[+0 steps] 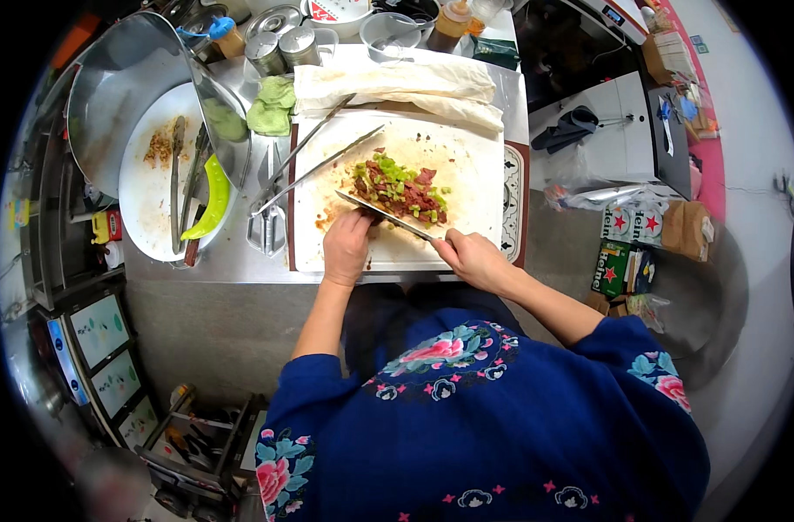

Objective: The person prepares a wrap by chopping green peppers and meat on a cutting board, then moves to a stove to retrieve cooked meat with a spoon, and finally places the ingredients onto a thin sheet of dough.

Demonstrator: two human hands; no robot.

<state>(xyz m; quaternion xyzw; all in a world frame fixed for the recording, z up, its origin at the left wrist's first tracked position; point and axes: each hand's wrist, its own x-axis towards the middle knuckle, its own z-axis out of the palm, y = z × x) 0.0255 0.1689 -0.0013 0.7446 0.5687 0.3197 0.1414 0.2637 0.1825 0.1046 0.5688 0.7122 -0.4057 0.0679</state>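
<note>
My right hand (470, 256) grips the handle of a kitchen knife (397, 220). Its blade slants up and leftward along the near edge of a heap of chopped brown-red meat and green pepper (407, 189). Close against the blade's near side is my left hand (347, 240), fingers bent, with dark food at the fingertips; whether they hold it is hidden. Everything lies on a stained white cutting board (478, 228). Long metal tongs (306, 149) rest spread across the board's left edge.
On the left, a white plate (142, 225) inside a metal guard (126, 78) bears a whole green pepper (212, 199) and more tongs (177, 176). A cream cloth (397, 81) lies behind the board, a green cloth (271, 107) beside it. Cans (299, 47), a plastic tub (389, 36) and a sauce bottle (450, 26) stand farther back.
</note>
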